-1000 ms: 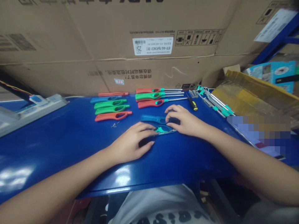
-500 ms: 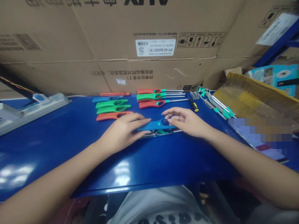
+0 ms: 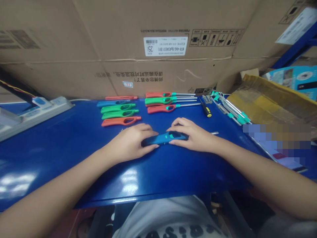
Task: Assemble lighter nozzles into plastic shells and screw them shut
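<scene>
A blue lighter (image 3: pixel 162 138) of the long-nosed kind lies across the table in front of me, between both hands. My left hand (image 3: pixel 135 140) grips its handle end, thumb on the near side and fingers on the far side. Around the trigger-loop end my right hand (image 3: pixel 189 135) is closed, fingers curled over the far edge. Bits of turquoise show in the blue body. The tip of a metal tube (image 3: pixel 215 133) sticks out beyond my right wrist; the rest of it is hidden. Small screws (image 3: pixel 122 130) lie partly behind my left hand.
Red and green lighters (image 3: pixel 160 108) with metal tubes lie at the back. Left of them are several coloured handle shells (image 3: pixel 121 121). A screwdriver (image 3: pixel 207 112), loose tube assemblies (image 3: pixel 232 109), a power strip (image 3: pixel 37 114) and a large carton (image 3: pixel 99 36) surround the blue table (image 3: pixel 74 158).
The blue shell came toward me and now covers the inner parts with the turquoise piece. Both hands have closed onto its two ends.
</scene>
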Motion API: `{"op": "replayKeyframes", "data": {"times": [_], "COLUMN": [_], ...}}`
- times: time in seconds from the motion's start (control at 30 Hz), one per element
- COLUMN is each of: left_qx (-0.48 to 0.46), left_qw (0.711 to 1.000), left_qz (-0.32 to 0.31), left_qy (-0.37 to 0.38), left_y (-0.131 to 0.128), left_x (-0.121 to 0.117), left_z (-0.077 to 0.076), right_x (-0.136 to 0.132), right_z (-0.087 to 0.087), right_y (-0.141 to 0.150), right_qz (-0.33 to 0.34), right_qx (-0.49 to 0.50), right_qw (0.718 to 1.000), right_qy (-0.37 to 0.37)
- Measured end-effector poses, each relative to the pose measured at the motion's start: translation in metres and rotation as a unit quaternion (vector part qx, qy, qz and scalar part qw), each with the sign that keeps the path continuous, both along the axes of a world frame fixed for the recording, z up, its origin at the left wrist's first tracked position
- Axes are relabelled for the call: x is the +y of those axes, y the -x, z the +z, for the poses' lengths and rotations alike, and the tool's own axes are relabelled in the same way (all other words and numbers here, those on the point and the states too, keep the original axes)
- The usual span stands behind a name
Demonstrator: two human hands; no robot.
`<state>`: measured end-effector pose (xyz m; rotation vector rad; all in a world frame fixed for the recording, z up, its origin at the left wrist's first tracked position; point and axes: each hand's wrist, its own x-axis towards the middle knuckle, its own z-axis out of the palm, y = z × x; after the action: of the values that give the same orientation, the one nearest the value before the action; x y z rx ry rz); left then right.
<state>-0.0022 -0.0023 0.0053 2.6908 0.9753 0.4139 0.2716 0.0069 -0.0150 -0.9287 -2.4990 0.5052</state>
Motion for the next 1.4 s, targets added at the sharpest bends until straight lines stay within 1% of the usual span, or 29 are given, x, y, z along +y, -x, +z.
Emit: {"op": "replayKeyframes", "data": {"times": [0.23,0.5,0.6,0.7,0.83,0.9,1.0,1.13,1.23,1.4], "left_qx": [0.01,0.003,0.009,0.049,0.127,0.134,0.097,0.043,0.032,0.036], "left_qw": [1.0,1.0,1.0,0.997,0.979,0.976,0.981,0.986,0.985,0.984], "left_qz": [-0.008,0.0,-0.001,-0.002,0.002,0.0,0.005,-0.005,-0.012,0.0], "left_qy": [-0.006,-0.003,-0.013,-0.067,-0.16,-0.173,-0.17,-0.162,-0.168,-0.177], "left_y": [-0.001,0.0,-0.001,-0.003,-0.009,-0.01,-0.01,-0.01,-0.012,-0.01], "left_x": [0.0,0.002,0.002,-0.002,-0.009,-0.01,-0.009,-0.009,-0.01,-0.006], "left_z": [-0.003,-0.008,-0.009,-0.009,-0.01,-0.012,-0.013,-0.014,-0.014,-0.012], "right_x": [0.002,0.003,0.003,0.001,-0.003,-0.004,-0.002,-0.002,-0.004,0.0], "right_z": [-0.002,-0.004,-0.004,-0.003,0.0,0.002,0.002,0.003,0.004,0.009], "right_y": [-0.002,-0.004,-0.005,-0.003,0.003,0.004,0.002,-0.002,-0.002,-0.007], "right_qz": [0.001,-0.004,-0.005,0.0,0.014,0.022,0.028,0.04,0.04,0.011], "right_qx": [-0.025,-0.035,-0.043,-0.086,-0.173,-0.195,-0.179,-0.142,-0.133,-0.095], "right_qw": [1.0,0.999,0.999,0.993,0.971,0.963,0.963,0.969,0.972,0.988], "right_qy": [0.001,-0.014,-0.025,-0.075,-0.163,-0.183,-0.199,-0.197,-0.19,-0.119]}}
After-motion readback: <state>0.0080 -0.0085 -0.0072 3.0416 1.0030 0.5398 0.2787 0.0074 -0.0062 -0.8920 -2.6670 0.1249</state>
